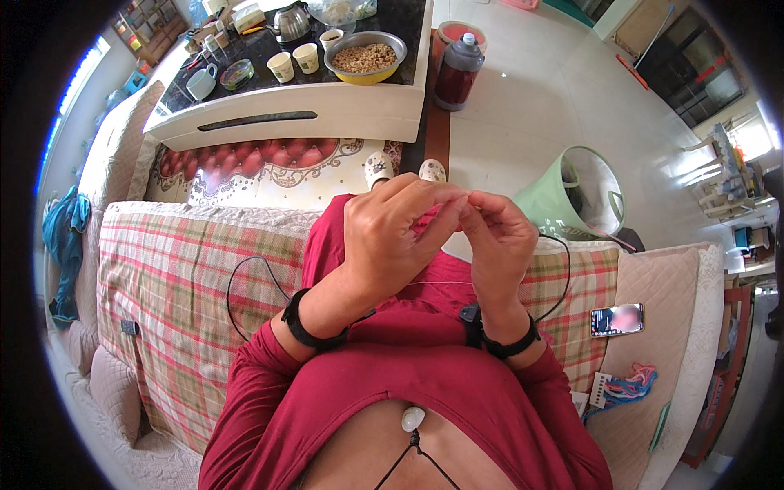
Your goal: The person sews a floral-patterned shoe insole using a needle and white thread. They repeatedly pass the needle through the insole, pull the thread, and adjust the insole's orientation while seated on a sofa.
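Over the lap, my left hand [392, 223] and my right hand [501, 242] meet at the fingertips, thumb against forefinger on each. A thin pale thread [438, 282] crosses below them, from under one hand to the other. Whatever lies right between the fingertips is too small or hidden to make out. Both wrists wear black straps. On the sofa at my right lie a card with pink and blue embroidery threads [634, 386] and a lit smartphone [617, 320].
Ahead stands a coffee table [367, 101] bearing a metal bowl of shelled nuts or beans [365, 58], paper cups [281, 67] and a kettle [291, 24]. A green fabric basket [566, 196] leans right of my knees. Black cables [566, 269] loop beside both arms. A remote control [129, 327] lies left.
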A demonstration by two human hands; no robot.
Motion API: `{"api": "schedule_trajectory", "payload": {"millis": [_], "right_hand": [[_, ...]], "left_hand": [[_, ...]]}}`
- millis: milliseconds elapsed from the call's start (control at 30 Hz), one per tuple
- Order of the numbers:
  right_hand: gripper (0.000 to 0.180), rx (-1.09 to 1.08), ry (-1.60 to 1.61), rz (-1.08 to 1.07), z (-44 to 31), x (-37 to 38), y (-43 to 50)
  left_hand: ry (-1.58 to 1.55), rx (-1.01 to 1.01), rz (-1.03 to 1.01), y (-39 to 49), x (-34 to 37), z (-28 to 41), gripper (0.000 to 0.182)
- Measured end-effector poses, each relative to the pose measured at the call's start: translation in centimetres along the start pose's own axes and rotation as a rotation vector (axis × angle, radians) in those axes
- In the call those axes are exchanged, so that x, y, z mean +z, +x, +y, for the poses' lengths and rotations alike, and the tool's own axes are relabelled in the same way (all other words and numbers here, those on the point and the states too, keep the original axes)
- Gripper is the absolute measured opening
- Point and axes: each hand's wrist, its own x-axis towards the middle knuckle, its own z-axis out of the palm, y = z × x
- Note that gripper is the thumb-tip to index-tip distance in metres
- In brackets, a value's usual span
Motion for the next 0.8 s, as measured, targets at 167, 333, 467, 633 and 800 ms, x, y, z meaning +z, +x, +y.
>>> {"api": "schedule_trajectory", "payload": {"millis": [167, 333, 467, 633, 800], "right_hand": [[0.01, -0.003, 0.004, -0.006, -0.02, 0.01, -0.1], [0.01, -0.01, 0.02, -0.007, 0.06, 0.1, -0.15], [0.01, -0.021, -0.006, -0.008, 0.09, 0.07, -0.16], [0.01, -0.017, 0.003, -0.026, 0.2, 0.04, -0.14], [0.011, -0.017, 0.039, -0.025, 0.12, 0.18, -0.24]], "left_hand": [[0.023, 0.007, -0.014, -0.13, -0.13, -0.04, 0.01], [0.029, 0.03, -0.006, -0.13, -0.15, -0.15, 0.011], [0.022, 0.024, -0.008, -0.14, -0.22, -0.07, 0.012], [0.023, 0.031, 0.006, -0.19, -0.19, -0.07, 0.013], [0.046, 0.066, 0.016, -0.27, -0.12, -0.26, 0.014]]}}
